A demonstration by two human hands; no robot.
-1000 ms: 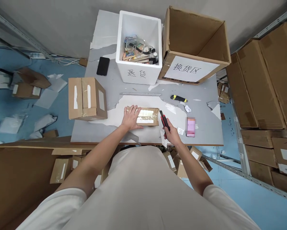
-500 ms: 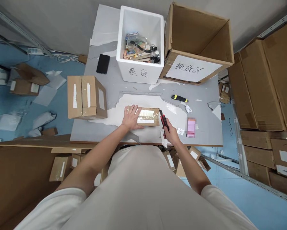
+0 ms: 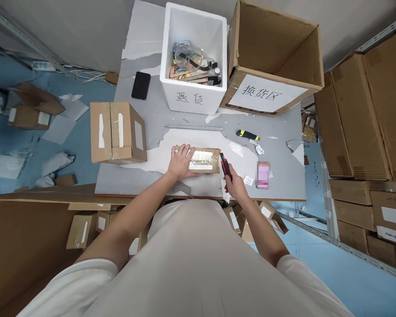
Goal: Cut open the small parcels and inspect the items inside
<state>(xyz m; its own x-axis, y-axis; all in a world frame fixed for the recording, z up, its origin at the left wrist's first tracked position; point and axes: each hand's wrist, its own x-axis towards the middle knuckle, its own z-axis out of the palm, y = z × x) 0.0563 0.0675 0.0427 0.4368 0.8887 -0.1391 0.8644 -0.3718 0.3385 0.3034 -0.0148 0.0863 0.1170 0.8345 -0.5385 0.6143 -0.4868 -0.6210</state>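
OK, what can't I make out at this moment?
All in the head view:
Small box: left end covered by the left hand; inside hidden by its taped cardboard.
Red knife: handle partly hidden by the right hand; blade contact with the box too small to judge.
White bin: bottom hidden by goggles and other items.
Carton: floor hidden by its front wall.
Pink item: pixelated.
Stacked boxes: cut off by the right edge.

Glossy tape (image 3: 215, 161) coats the matt cardboard parcel (image 3: 204, 161), while the foam bin (image 3: 191, 105) looks smooth and the red-black cutter (image 3: 225, 167) plastic-handled.
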